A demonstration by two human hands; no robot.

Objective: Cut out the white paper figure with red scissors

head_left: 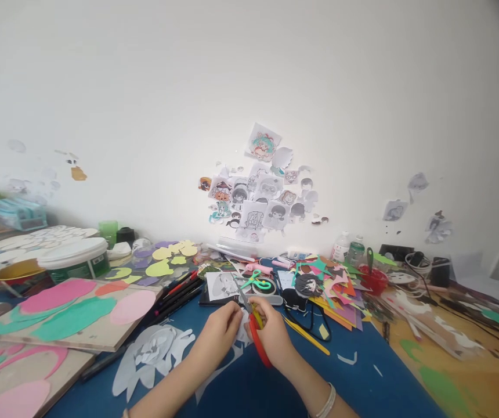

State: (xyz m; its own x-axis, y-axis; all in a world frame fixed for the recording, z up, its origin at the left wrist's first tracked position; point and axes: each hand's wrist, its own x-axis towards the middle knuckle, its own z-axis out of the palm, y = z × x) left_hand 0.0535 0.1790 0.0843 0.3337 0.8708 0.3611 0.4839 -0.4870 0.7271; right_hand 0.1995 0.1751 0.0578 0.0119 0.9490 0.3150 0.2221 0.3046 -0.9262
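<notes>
Right hand (pixel 273 332) and left hand (pixel 220 326) are working close together over the blue counter (pixel 362 371): the right is gripping red-handled scissors (pixel 257 339), and the left is pinching white paper (pixel 243 328) just beside the blades (pixel 243 297). White cut-outs (pixel 154 351) are lying to the left, a yellow tool (pixel 308 337) to the right. Beyond, green-handled scissors (pixel 261 284) are resting near coloured paper scraps (pixel 339 290), and drawings (pixel 269 188) are hanging on the wall (pixel 145 87).

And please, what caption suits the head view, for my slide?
Right hand holding red-handled scissors, left hand close beside it at white paper, above a blue tabletop.
</notes>
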